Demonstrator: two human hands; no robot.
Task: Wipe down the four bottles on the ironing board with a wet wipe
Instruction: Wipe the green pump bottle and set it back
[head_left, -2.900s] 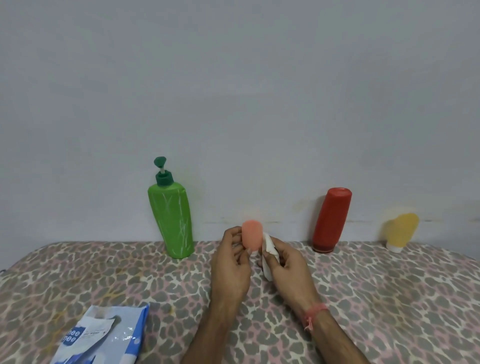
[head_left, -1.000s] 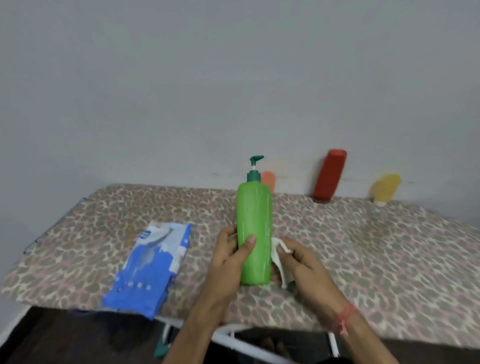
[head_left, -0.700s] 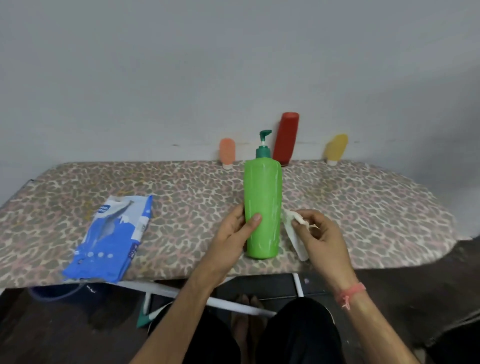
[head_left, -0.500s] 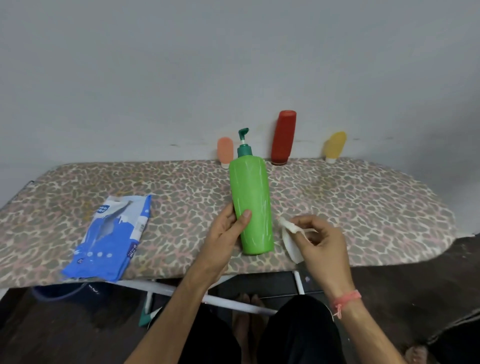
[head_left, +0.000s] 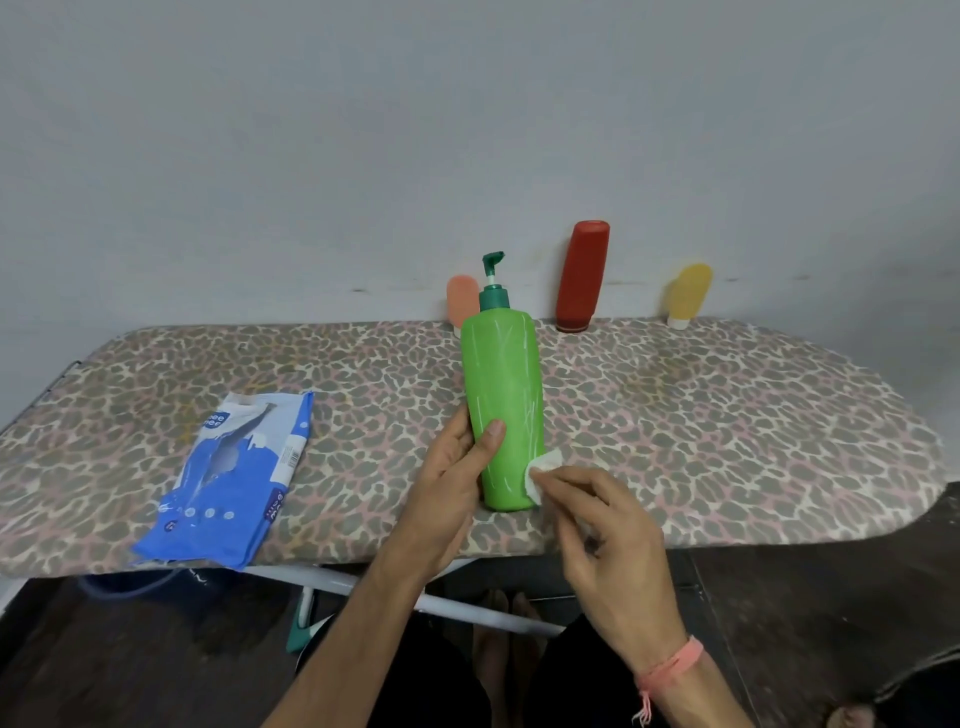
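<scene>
Nearest you, at 6 o'clock: dark floor (head_left: 156, 665), your dark-clad legs and the white frame bars (head_left: 363, 584) under the board.

Your right hand (head_left: 608, 545), a pink thread band (head_left: 670, 662) on its wrist, at 5 o'clock: fingertips pinch a white wet wipe (head_left: 540, 475) and press it against the lower right side of the green pump bottle (head_left: 501, 400).

Your left hand (head_left: 452, 488), just left of centre: fingers curled round the lower left of the green bottle, thumb across its front. The bottle stands upright near the front edge of the board, dark green pump head at the top, nozzle pointing right. Faint pale streaks on its body; no label can be read.

Ironing board (head_left: 727, 431): leopard-print cover in grey, pink and cream, running from 9 o'clock to 3 o'clock, rounded at the right end.

Wipe packet (head_left: 234, 478), at 8 o'clock on the board: blue and white, lying flat, torn open along the top. Reads "mee mee" near its upper left corner; a barcode on the right edge; other print too small to read.

Far edge, against the wall, 12 to 1 o'clock: small orange bottle (head_left: 460, 304), partly behind the pump; tall red bottle (head_left: 582, 275) standing on its cap; small yellow bottle (head_left: 688, 293) on a white cap. No writing is legible on any.

Wall (head_left: 363, 156): plain grey-white, a few dark scuffs low down.
</scene>
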